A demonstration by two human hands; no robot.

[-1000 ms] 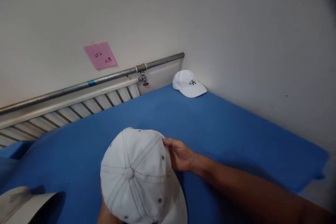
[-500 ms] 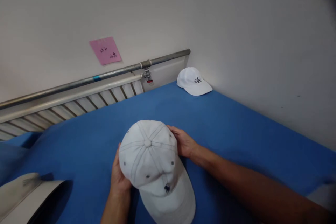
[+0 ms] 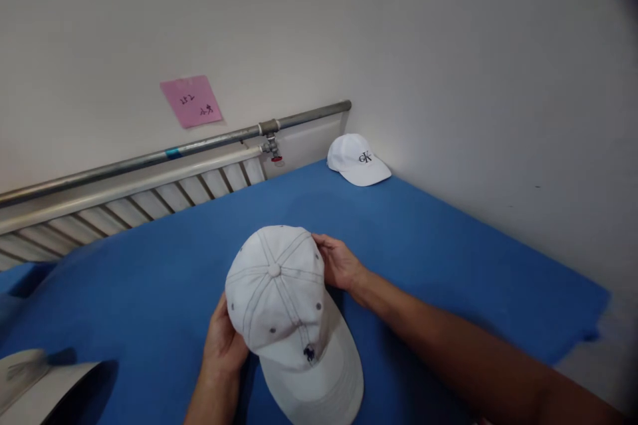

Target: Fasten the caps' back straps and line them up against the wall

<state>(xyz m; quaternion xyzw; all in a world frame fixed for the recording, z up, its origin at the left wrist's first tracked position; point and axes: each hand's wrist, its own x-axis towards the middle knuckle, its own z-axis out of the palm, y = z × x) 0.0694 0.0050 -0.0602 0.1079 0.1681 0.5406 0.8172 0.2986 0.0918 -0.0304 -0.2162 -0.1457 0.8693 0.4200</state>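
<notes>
At the far lower left, about eight o'clock from the middle of the view, a pale flat object (image 3: 40, 382) pokes into frame; I cannot tell what it is. At ten o'clock, a white slatted radiator (image 3: 124, 202) runs along the wall, with a grey metal pipe (image 3: 149, 161) just over it. A pink note (image 3: 191, 101) with dark handwriting is stuck to the wall above the pipe, at eleven o'clock. Further right, a small valve with a red handle (image 3: 273, 151) hangs from the pipe.

My left hand (image 3: 223, 345) comes up from six o'clock. It is curled around the left side of an off-white cap (image 3: 286, 309), with my fingers tucked out of sight under the crown. The cap sits in the lower middle of the view, over a blue surface (image 3: 448, 246); I cannot tell whether it rests there. Its brim points to five o'clock, toward me. It has dark stitching, a top button and a small dark emblem on the front.

My right hand (image 3: 339, 262) is at two o'clock of the cap, fingers bent and closed on the back of the crown. My forearm stretches away to four o'clock.

At one o'clock, in the wall corner, a white logo cap (image 3: 357, 159) lies on the blue surface, well apart from both hands.
</notes>
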